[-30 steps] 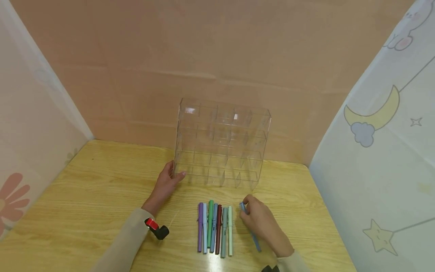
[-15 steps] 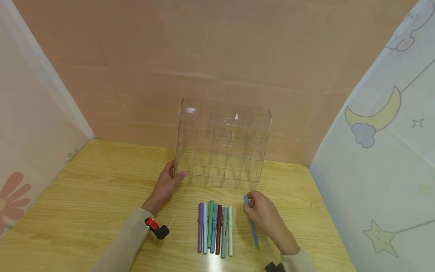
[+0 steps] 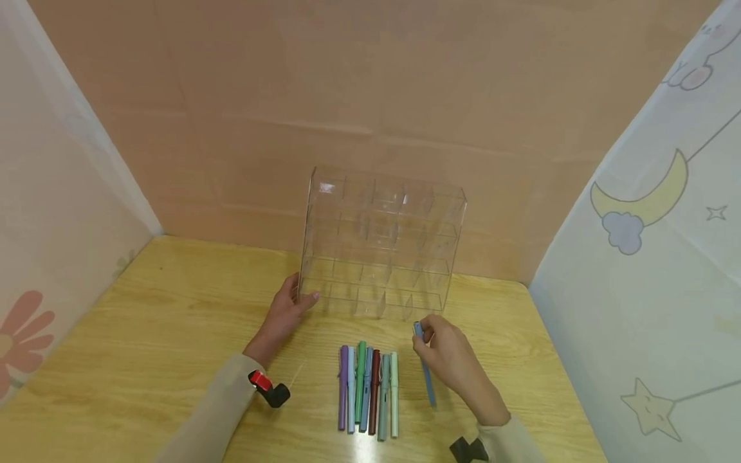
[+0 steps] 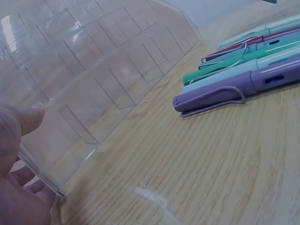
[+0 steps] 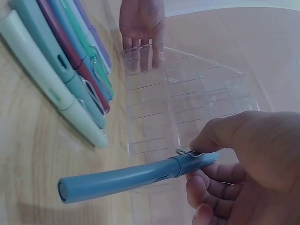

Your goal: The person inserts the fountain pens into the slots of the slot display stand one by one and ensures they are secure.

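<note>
A clear acrylic rack [image 3: 382,251] with rows of compartments stands upright at the back of the table. My left hand [image 3: 283,315] grips its lower left edge, thumb in front and fingers behind, as the left wrist view also shows. In my right hand [image 3: 454,354] is a blue pen [image 5: 122,180], pinched near its capped, clipped end between thumb and fingers. Its other end points down toward me, to the right of a row of capped pens. That row runs from a purple pen [image 3: 343,389] through light blue, green, blue, dark red and teal to a pale green pen [image 3: 394,395].
The wooden table [image 3: 173,334] is bounded by a plain tan backdrop [image 3: 260,96] behind. Printed side panels stand left and right, the right one with a moon [image 3: 654,186]. A black wrist camera [image 3: 274,393] sits on the left sleeve.
My right hand has moved the blue pen forward, toward the rack, and the pen has turned more upright in the head view. The left hand stays on the rack.
</note>
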{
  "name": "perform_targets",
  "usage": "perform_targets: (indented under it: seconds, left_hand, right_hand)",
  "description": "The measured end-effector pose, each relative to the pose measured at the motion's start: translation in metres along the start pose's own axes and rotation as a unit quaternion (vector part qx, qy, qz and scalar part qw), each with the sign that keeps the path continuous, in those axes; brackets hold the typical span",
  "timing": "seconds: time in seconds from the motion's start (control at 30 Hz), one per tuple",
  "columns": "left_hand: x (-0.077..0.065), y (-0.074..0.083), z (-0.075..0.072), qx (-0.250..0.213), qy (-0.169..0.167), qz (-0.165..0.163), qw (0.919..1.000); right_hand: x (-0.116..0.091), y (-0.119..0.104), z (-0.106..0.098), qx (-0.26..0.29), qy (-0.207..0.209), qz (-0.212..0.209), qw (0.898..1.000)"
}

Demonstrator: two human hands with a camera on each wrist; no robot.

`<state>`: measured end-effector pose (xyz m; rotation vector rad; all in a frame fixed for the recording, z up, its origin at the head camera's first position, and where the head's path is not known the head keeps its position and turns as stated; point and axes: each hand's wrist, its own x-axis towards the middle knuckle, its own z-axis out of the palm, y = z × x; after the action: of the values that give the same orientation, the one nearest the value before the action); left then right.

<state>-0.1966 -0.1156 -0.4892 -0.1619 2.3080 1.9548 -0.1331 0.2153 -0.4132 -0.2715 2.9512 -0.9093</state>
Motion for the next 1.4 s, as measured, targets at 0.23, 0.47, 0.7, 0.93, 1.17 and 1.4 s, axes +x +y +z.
perform_targets:
  seconds: [0.23, 0.47, 0.7, 0.93, 1.17, 1.4]
  left_hand:
    - [0.000, -0.001, 0.001, -0.001, -0.002, 0.005, 1.0000]
    - [0.000, -0.001, 0.000, -0.011, -0.003, 0.022, 0.9997]
    - [-0.001, 0.000, 0.001, -0.009, 0.000, 0.031, 0.9995]
    - [-0.001, -0.001, 0.003, -0.015, 0.002, 0.026, 0.9995]
    - [0.000, 0.000, 0.002, -0.016, -0.004, 0.024, 0.9996]
    - [0.000, 0.001, 0.003, -0.025, -0.003, 0.034, 0.9991]
  right_hand:
    - [0.007, -0.005, -0.005, -0.006, 0.023, -0.005, 1.000]
    - [0.013, -0.011, -0.013, 0.000, 0.031, -0.021, 0.999]
    - [0.017, -0.017, -0.019, -0.003, 0.037, -0.029, 0.999]
    - [0.022, -0.023, -0.022, 0.000, 0.034, -0.025, 0.999]
    - [0.028, -0.031, -0.025, 0.015, 0.040, -0.022, 0.999]
    - [0.033, -0.039, -0.026, 0.036, 0.046, -0.036, 0.998]
